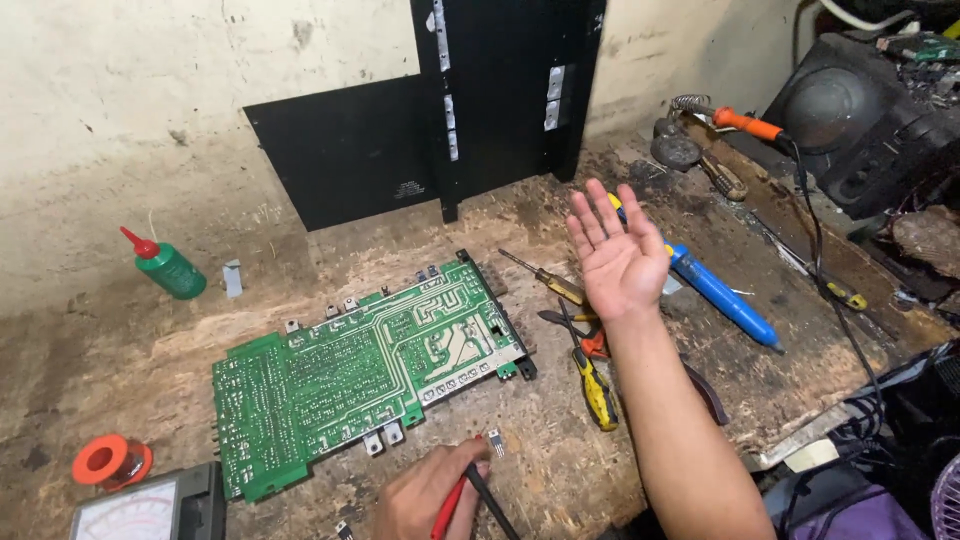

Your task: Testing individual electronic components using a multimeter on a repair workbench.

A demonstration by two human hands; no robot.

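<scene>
Green circuit board [365,370] is lying solder-side up on our worn worktop [150,350]. Our left hand [425,495] is pinching red and black probes [470,500] at a small component [496,441] just beside it; our right hand [618,255] is hovering open, empty.

A worn wooden bench [150,370] meets a stained cream wall [130,90]. Black panels [430,120] lean against the wall. The light is even, the bench's right edge cluttered.
</scene>
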